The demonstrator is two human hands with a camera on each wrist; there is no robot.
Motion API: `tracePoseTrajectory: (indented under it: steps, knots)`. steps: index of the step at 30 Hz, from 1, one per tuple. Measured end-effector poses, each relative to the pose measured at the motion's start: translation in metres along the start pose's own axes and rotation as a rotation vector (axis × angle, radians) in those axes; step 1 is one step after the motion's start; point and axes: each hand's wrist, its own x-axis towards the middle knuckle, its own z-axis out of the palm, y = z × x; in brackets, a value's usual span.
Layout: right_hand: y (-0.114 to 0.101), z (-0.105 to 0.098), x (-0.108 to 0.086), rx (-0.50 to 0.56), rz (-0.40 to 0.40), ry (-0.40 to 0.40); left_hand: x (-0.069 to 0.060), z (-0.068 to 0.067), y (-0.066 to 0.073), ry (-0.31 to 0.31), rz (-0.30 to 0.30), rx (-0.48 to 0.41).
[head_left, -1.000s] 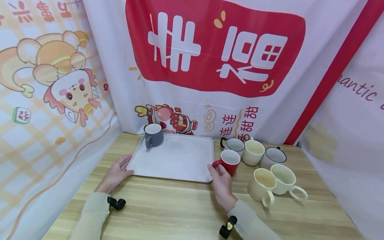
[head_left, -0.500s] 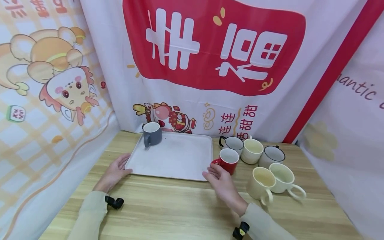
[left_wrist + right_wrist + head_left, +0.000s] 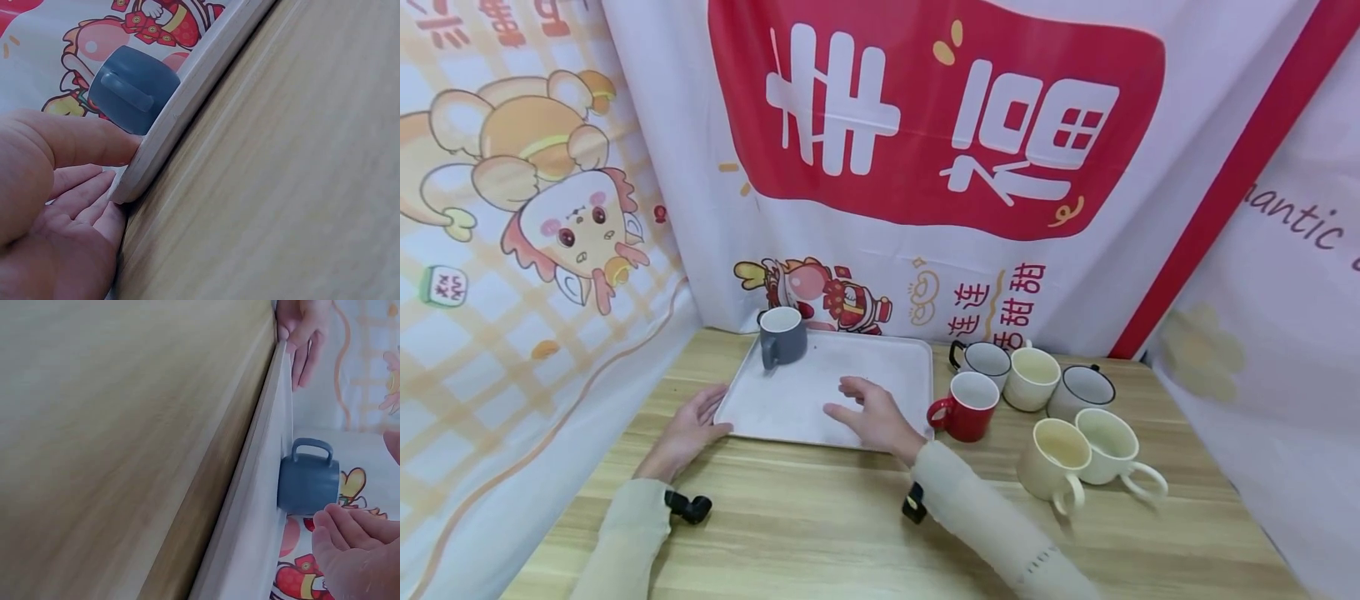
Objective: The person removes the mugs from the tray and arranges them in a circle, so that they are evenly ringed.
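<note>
A white rectangular tray [image 3: 820, 400] lies on the table. On its back left corner stands a grey mug [image 3: 784, 337], handle toward the front. My left hand [image 3: 685, 432] is at the tray's front left corner; in the left wrist view its thumb [image 3: 94, 140] touches the rim and the fingers extend beside the corner. Above the tray's right half, my right hand [image 3: 880, 419] is in the air, fingers spread and holding nothing. The right wrist view shows that hand's fingers [image 3: 353, 534] apart from the grey mug. A red mug [image 3: 967, 408] stands beside the tray's right edge.
Right of the tray stand a black-rimmed white mug [image 3: 986, 363], a cream mug [image 3: 1032, 383], another black-rimmed mug [image 3: 1081, 396], a beige mug [image 3: 1051, 467] and a pale green mug [image 3: 1108, 454]. Printed cloth [image 3: 850, 212] hangs behind the wooden table [image 3: 805, 525].
My right hand has left the red mug's handle and moved left over the tray. The red mug stays beside the tray's right edge. My left hand keeps its place at the tray corner.
</note>
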Motion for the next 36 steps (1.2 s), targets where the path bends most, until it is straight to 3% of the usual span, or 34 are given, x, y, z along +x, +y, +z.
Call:
tracePoseTrajectory:
  steps: [6, 16, 22, 31, 36]
  knots:
    - [-0.002, 0.037, 0.042, 0.052, -0.019, 0.031, -0.001, -0.003, 0.002, 0.010, -0.014, -0.008]
    - [-0.002, 0.084, 0.081, 0.181, 0.024, 0.048, -0.002, -0.004, 0.000, 0.015, -0.045, 0.030]
    - [-0.007, 0.095, 0.097, 0.214, 0.051, 0.073, -0.005, 0.000, -0.001, 0.021, -0.050, 0.038]
    - [-0.016, 0.103, 0.110, 0.316, 0.101, 0.009, -0.002, 0.002, 0.002, 0.030, -0.042, 0.052]
    - [-0.017, 0.111, 0.113, 0.318, 0.043, -0.027, 0.000, 0.002, 0.004, 0.034, -0.028, 0.041]
